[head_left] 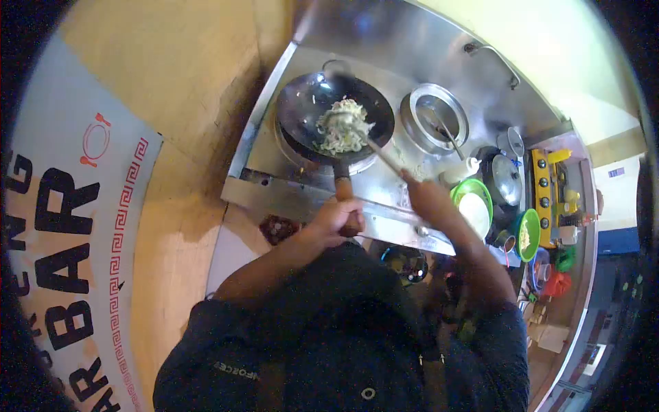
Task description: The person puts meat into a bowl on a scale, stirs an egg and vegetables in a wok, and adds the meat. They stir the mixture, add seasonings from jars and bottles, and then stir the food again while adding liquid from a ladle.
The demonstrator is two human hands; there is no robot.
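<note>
My left hand is wrapped round the wooden handle of a dark wok, which sits over the left burner of the steel stove. In my right hand is the long handle of a ladle, reaching across the wok's near right rim. Its bowl end rests in a heap of pale shredded food with greenish and reddish bits, so the bowl is mostly covered. The food lies in the wok's lower right part, and dark bare metal shows on the left.
Right of the wok stands a round steel pot with a utensil in it. Further right are a white squeeze bottle, a green-rimmed bowl of white contents, a lidded pan and a green basket. A lettered banner hangs at left.
</note>
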